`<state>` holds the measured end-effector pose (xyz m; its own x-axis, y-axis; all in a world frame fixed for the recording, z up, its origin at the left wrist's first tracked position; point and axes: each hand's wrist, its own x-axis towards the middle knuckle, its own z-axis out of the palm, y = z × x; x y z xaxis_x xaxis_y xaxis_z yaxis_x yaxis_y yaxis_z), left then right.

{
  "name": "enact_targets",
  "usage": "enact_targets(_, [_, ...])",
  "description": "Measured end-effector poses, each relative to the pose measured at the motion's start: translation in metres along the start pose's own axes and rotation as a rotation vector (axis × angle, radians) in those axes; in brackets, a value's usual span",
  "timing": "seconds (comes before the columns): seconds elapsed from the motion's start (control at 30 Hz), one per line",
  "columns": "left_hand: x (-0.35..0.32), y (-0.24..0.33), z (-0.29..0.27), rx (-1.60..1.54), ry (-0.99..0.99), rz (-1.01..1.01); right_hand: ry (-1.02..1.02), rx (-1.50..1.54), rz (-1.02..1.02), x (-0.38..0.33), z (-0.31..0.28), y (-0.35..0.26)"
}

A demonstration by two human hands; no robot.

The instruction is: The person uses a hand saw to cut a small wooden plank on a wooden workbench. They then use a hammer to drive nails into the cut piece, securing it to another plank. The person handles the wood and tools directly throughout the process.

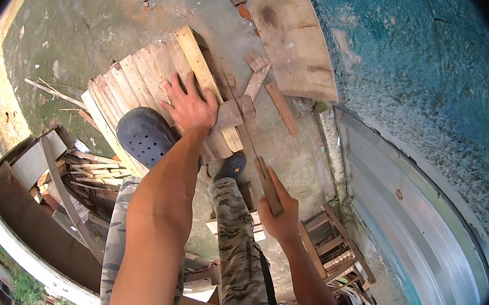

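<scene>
My left hand (192,107) lies with fingers spread on a slatted wooden panel (144,74), close to its right edge board. Its heel is beside a short wooden block (230,114) that juts past that edge. Closed around the wooden handle of a handsaw (268,185), my right hand (281,215) is below and to the right of the block. The saw's thin blade runs up to the block's right end and appears to cross it; the exact contact is hard to make out. My foot in a dark clog (146,136) rests on the panel.
Loose wood pieces (281,108) and a plywood sheet (293,40) lie to the right, by a blue-green wall (400,47). Corrugated metal sheeting (412,212) leans at lower right, near a wooden frame (334,244). A large container (21,235) with scrap wood stands left.
</scene>
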<state>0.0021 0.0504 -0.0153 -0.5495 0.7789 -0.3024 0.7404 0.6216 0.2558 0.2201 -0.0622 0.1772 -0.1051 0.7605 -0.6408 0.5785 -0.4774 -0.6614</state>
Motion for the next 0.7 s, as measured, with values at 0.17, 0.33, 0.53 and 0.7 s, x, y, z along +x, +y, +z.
enact_targets(0.17, [0.001, 0.001, 0.002, 0.011, 0.008, 0.02, 0.074, -0.098, -0.258, -0.036, -0.03, -0.02])
enact_targets(0.33, [0.001, 0.002, 0.002, 0.026, 0.035, 0.053, 0.105, 0.105, -0.157, 0.1, 0.052, 0.048])
enact_targets(0.53, [-0.003, -0.003, 0.002, 0.064, -0.017, 0.059, 0.124, 0.079, -0.057, 0.029, 0.039, 0.022])
enact_targets(0.7, [-0.005, -0.002, 0.003, 0.045, -0.036, 0.05, 0.046, -0.104, 0.035, -0.066, -0.018, -0.04])
